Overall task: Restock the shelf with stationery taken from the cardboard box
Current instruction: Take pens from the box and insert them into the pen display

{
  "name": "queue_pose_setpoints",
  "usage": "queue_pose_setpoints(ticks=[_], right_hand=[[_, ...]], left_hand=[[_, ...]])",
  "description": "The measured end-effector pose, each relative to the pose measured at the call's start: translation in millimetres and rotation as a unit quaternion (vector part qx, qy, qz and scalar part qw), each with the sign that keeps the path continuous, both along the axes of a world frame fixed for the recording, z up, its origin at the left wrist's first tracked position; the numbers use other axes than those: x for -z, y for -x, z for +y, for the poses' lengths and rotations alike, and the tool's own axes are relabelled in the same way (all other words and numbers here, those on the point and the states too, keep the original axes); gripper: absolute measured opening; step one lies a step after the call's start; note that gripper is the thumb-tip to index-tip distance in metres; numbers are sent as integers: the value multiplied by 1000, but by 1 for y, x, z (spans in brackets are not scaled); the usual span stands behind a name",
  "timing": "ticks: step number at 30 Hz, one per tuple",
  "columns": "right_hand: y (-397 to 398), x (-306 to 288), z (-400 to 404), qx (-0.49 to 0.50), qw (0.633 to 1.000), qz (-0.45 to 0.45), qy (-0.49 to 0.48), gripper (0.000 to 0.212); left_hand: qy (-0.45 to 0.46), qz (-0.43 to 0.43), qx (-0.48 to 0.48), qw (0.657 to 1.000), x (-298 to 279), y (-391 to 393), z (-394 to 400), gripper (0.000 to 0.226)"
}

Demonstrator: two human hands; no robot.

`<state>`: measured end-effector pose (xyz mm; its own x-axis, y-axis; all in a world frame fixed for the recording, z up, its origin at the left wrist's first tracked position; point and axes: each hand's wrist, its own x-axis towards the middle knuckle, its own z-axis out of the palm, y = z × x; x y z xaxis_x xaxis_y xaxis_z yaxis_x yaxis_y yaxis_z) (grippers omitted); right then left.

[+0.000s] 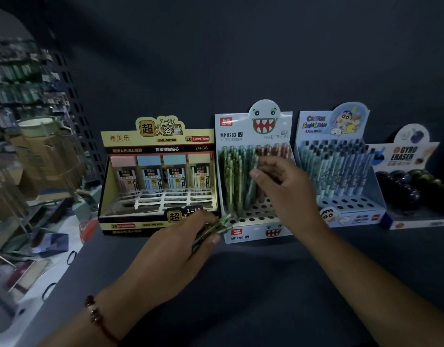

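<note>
On the dark shelf (pixel 253 284) stands a white monster-face pencil display (pixel 256 221) with green and pink mechanical pencils upright in its holes. My left hand (pixel 173 251) grips a few green pencils (pixel 219 225) just in front of the display's left corner. My right hand (pixel 286 186) pinches a pale green pencil (pixel 252 189) standing in the display's middle rows. The cardboard box is not in view.
Left of the monster display sits a yellow pencil-lead box (pixel 158 181), partly filled. To the right are a blue cartoon pencil display (pixel 341 171) and a gyro eraser box (pixel 413 186). A cluttered, blurred rack (pixel 28 146) lies at the far left.
</note>
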<state>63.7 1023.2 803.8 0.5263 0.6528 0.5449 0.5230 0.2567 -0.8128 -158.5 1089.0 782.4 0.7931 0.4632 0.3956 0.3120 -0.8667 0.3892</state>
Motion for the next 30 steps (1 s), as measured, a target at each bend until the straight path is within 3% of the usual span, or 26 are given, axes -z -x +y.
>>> queue_pose_setpoints(ticks=[13,18,21,26,30], right_hand=[[3,7,8,39,998,-25,39,29],[5,-4,-14,25,1000,15,6,25],[11,-12,-30,-50,998,28,8,16],[30,-7,-30,-245,946,-26,211,24],[38,-4,-27,-276,940,30,197,23]], left_hand=[[6,-5,-1,1000,-1,1,-1,16],[29,-17,-7,999,-2,3,-1,13],[48,-42,-7,998,-1,4,-1,13],[84,-116,-10,990,-1,3,0,22],[87,-136,-3,987,-2,2,0,23]])
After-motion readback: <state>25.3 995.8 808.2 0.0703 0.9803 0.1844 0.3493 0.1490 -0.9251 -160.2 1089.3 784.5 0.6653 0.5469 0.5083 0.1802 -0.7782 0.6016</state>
